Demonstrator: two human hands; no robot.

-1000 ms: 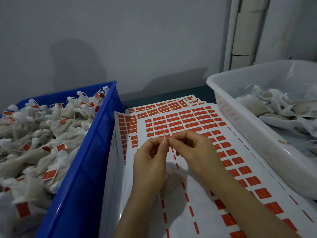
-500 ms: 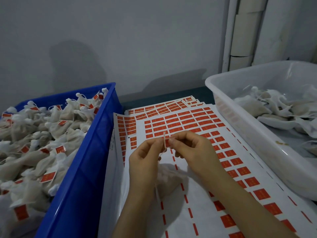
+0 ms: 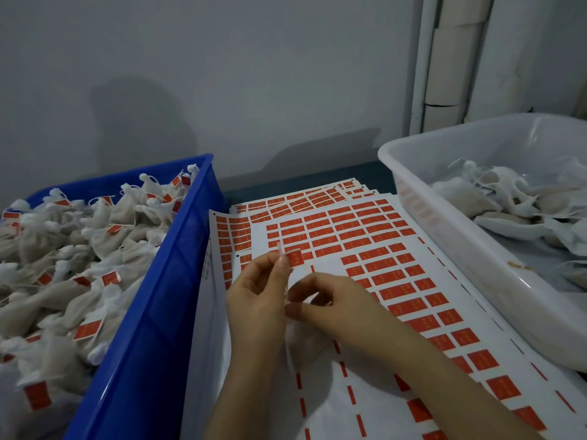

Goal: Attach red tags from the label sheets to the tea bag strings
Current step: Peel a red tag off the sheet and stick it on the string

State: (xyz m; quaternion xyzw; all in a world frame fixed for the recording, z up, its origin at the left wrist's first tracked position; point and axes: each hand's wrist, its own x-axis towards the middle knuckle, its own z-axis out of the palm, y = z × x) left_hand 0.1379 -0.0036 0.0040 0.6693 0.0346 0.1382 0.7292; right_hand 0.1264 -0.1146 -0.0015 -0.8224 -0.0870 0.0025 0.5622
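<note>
left hand (image 3: 257,300) pinches red tag (image 3: 294,258) (jutting right, tilted); string (image 3: 286,292) hangs down.

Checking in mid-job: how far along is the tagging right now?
Done: the blue bin is heaped with tagged tea bags. In hand: the left hand pinches a red tag above one tea bag lying on the label sheets, the right hand beside it. Left: untagged bags in the white bin; many tags remain on the sheets.

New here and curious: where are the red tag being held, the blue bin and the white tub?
red tag (image 3: 294,258), head view, its red face.
blue bin (image 3: 187,249), head view, right wall.
white tub (image 3: 444,220), head view, left outer wall.
</note>
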